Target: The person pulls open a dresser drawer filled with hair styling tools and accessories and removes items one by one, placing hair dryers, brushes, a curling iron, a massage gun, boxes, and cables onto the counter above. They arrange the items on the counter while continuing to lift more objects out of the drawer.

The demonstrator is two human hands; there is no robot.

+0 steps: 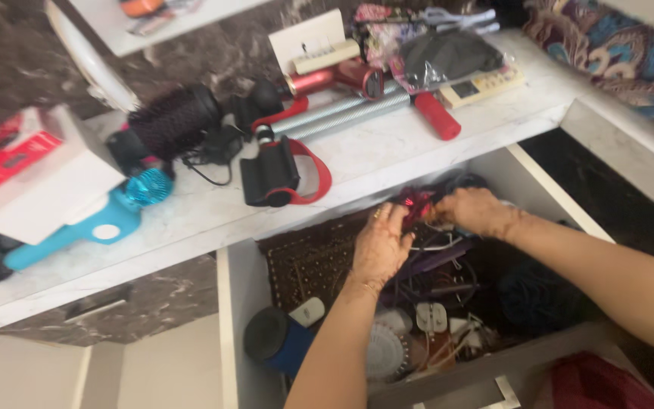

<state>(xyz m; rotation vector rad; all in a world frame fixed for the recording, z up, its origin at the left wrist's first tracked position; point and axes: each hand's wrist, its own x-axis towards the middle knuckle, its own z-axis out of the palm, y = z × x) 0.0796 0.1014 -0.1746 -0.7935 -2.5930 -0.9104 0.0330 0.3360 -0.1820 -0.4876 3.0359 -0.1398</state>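
Both my hands reach into an open white drawer under a marble counter. My left hand rests palm down over a dark studded mat and a tangle of cables, its fingertips at a small shiny red object. My right hand pinches the same red object from the right side, near the drawer's back edge. The image is blurred, so I cannot tell what the red object is.
The drawer holds a blue cylinder with a black cap, white plugs, cords and a dark blue bundle. On the counter lie a round black brush, a turquoise hand fan, a red-handled spring bar, a remote and boxes.
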